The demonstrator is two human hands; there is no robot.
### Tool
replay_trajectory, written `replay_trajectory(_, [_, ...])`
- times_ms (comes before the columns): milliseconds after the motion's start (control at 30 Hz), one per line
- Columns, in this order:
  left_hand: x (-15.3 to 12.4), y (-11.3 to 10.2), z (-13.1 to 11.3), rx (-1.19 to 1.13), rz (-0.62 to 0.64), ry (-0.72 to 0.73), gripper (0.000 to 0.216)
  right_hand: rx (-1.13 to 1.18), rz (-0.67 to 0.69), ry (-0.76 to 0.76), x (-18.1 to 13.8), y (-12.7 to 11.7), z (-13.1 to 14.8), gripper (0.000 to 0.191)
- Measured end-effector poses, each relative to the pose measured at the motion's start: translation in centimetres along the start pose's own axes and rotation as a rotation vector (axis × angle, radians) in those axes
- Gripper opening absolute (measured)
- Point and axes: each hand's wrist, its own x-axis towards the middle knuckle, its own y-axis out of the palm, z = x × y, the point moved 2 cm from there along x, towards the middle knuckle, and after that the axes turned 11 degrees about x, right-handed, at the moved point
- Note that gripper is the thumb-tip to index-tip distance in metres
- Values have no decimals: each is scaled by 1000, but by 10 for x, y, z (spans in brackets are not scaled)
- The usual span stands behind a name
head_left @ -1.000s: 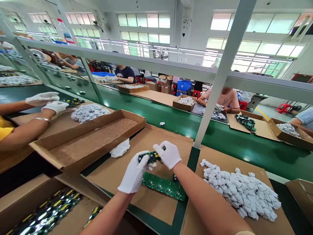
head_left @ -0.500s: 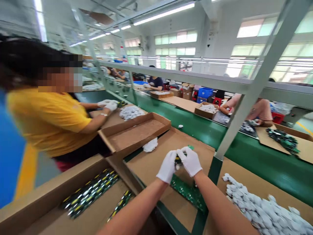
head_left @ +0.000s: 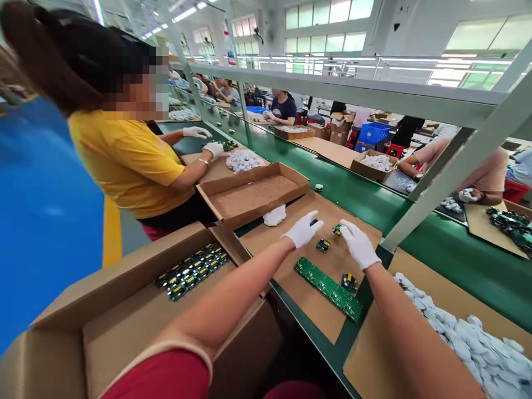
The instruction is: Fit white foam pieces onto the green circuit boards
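Half a second ago both gloved hands were pinched together on one small green circuit module above the brown cardboard work sheet (head_left: 291, 288); now they have parted. The white-gloved left hand (head_left: 302, 230) hovers with fingers spread and holding nothing, its tips near a dark piece on the sheet. The white-gloved right hand (head_left: 358, 244) lies low with fingers loosely extended, fingertips at a small green circuit module (head_left: 337, 229); contact or pinch cannot be told. A second small green module (head_left: 323, 245) lies free on the sheet between the hands, so the piece reads as split and set down. The long green circuit panel strip (head_left: 329, 288) lies near the sheet's front edge, another small module (head_left: 348, 282) just beside it. Room: the sheet is open ahead of the hands; its right edge borders the green bench gap, beyond which is the heap of white plastic shells (head_left: 465, 346). To the left, a crumpled white cloth (head_left: 275, 215) and the shallow empty cardboard tray (head_left: 253, 194). A co-worker in a yellow shirt (head_left: 128, 160) works well apart.
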Motion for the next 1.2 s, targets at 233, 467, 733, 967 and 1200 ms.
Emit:
replay_trajectory(233, [-77,-15,37,397,278,390,51,-593,405,-57,-110,-5,18,34])
replay_trajectory(467, [-76,-11,54,271,192,302,20,-718,366,-47,-114,-9,6,28])
replay_trajectory(733, [-101,-12,25,-128,282,-16,41,-158,-109,89,-82,-20,16,35])
replay_trajectory(967, [-100,-2,38,-343,202,-246,51,82,-55,179,-45,-10,-2,64])
replay_trajectory(1200, [-97,-5,36,-271,47,-212,39,46,-68,34,-40,-2,8,47])
